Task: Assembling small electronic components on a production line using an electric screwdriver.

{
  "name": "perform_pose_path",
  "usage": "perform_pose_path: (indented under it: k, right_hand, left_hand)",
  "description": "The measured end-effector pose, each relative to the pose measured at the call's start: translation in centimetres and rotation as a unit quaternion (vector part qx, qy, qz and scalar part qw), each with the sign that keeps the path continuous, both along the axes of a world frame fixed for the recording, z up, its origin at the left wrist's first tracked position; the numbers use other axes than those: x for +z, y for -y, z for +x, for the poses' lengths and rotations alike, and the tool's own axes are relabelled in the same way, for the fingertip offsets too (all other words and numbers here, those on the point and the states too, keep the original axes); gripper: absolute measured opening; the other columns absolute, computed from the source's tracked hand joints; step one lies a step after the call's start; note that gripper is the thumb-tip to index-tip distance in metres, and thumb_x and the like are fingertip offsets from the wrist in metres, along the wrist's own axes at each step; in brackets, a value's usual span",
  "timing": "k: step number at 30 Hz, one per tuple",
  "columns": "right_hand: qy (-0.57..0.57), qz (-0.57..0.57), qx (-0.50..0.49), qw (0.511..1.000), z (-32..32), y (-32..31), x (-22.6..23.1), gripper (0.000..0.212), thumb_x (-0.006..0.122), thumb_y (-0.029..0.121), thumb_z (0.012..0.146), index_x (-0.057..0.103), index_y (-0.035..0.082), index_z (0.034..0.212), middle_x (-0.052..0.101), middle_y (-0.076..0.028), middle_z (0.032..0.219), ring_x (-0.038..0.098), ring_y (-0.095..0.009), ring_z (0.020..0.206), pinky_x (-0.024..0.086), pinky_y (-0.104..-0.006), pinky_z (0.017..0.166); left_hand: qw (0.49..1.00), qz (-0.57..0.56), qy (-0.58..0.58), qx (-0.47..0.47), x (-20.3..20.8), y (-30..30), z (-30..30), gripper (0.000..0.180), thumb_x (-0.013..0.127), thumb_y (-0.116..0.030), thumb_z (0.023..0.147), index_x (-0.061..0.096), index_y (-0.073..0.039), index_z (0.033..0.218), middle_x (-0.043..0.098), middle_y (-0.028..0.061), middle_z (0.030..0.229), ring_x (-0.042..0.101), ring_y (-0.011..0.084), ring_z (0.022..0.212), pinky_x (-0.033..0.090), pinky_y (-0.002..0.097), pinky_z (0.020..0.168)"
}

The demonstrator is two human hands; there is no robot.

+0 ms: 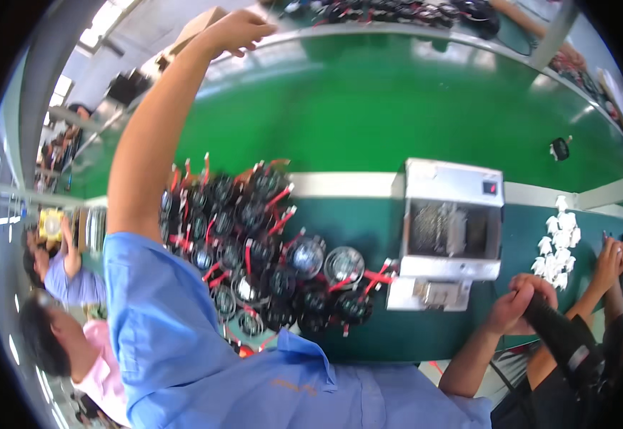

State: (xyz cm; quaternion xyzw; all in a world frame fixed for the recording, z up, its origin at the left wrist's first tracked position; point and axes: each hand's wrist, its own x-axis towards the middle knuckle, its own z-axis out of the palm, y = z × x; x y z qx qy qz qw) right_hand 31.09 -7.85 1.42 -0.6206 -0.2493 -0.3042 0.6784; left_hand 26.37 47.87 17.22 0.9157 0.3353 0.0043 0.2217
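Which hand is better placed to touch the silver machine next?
Probably the right hand: it is near the machine, by its lower right corner, though it seems to grip a black object. The left hand looks empty but is stretched far off, toward the picture's top.

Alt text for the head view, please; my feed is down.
The left hand stretches to the upper left, apparently empty; the right hand is curled by a black object, grip unclear. The dark-green bench holds clustered round black parts with red leads, a silver metal machine and small white pieces.
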Motion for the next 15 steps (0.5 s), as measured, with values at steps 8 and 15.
perform_pose_path:
  k: [8, 15]
  right_hand:
    - [-0.012, -0.038, 0.058, 0.998, -1.0, -1.2, 0.0, 0.025, 0.06, 0.001, 0.083, 0.049, -0.004, 0.105, 0.057, -0.011, 0.071, 0.051, -0.016, 0.059, 0.045, -0.0264, 0.058]
    - [-0.06, 0.052, 0.123, 0.989, -1.7, -1.1, -0.2, 0.029, 0.063, -0.005, 0.081, 0.054, -0.002, 0.108, 0.058, -0.007, 0.084, 0.053, -0.011, 0.066, 0.045, -0.0223, 0.061]
  left_hand:
    - [0.98, 0.104, -0.105, -0.131, -2.4, 16.7, -13.6, 0.085, 0.052, -0.069, 0.079, 0.054, 0.005, 0.122, 0.062, 0.0258, 0.11, 0.059, 0.038, 0.107, 0.045, 0.043, 0.094]
    - [0.938, 0.178, -0.251, -0.162, -5.9, 19.8, -12.4, 0.056, 0.067, -0.056, 0.07, 0.067, -0.007, 0.096, 0.068, 0.0186, 0.09, 0.065, 0.0344, 0.088, 0.052, 0.0424, 0.08]
